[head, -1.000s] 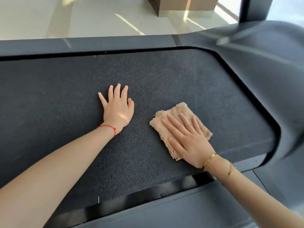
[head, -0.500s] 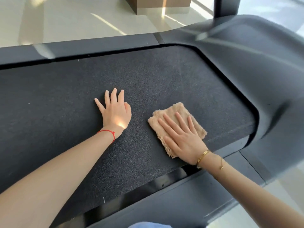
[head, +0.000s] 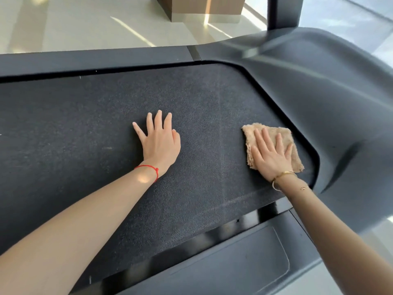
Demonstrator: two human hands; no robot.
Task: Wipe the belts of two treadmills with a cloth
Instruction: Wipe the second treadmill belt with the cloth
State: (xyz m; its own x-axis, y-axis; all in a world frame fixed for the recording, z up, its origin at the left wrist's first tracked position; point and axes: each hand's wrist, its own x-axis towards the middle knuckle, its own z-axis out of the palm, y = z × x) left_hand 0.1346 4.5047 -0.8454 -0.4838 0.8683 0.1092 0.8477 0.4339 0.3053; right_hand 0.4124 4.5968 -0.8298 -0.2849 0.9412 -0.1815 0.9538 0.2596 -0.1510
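Right hand lies flat on the cloth, fingers straight and slightly fanned, palm pressing it down — nothing pinched; the flat press likely keeps the whole folded pad in contact with the surface while it slides. Cloth: tan, fluffy, folded roughly square, sitting at about 3 o'clock on the belt, near where the belt runs under the grey motor cover. From the cloth the cover's curved edge is just beside it at 2 to 4 o'clock.

Left hand, spread and flat, rests bare on the belt near its middle, at 9 o'clock from the cloth and well apart from it; probably a brace for the lean forward. Red string on that wrist, gold bangles on the other.

Side rail at 6 o'clock, far rail at 12. Only one treadmill shows.
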